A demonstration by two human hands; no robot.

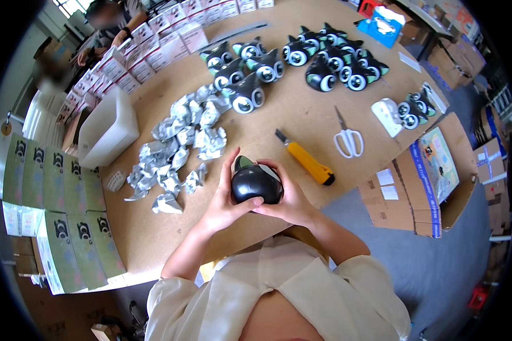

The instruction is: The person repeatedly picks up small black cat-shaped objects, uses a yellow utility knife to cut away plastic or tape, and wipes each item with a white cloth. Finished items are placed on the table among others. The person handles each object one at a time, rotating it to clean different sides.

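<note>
Between both palms, above the near edge of the table, I hold a rounded black cat-head figure (pixel 256 184) with a green inner ear. My left hand (pixel 224 199) wraps its left side and my right hand (pixel 292 200) its right side, the thumbs meeting at the bottom. The figure's front is hidden from me. Just right of my hands lies a yellow utility knife (pixel 308 162), and beyond it white-handled scissors (pixel 349 142). Crumpled silver-grey paper (pixel 179 128) is heaped to the left. Several similar cat-head figures (pixel 247 94) with big ringed eyes stand farther back.
Green boxes (pixel 68 187) are stacked at the left, near a white plastic bin (pixel 109 128). Small white boxes (pixel 153 54) line the far left edge, with people behind. An open cardboard box (pixel 404 199) stands off the table's right edge. A blue tissue pack (pixel 383 27) sits far right.
</note>
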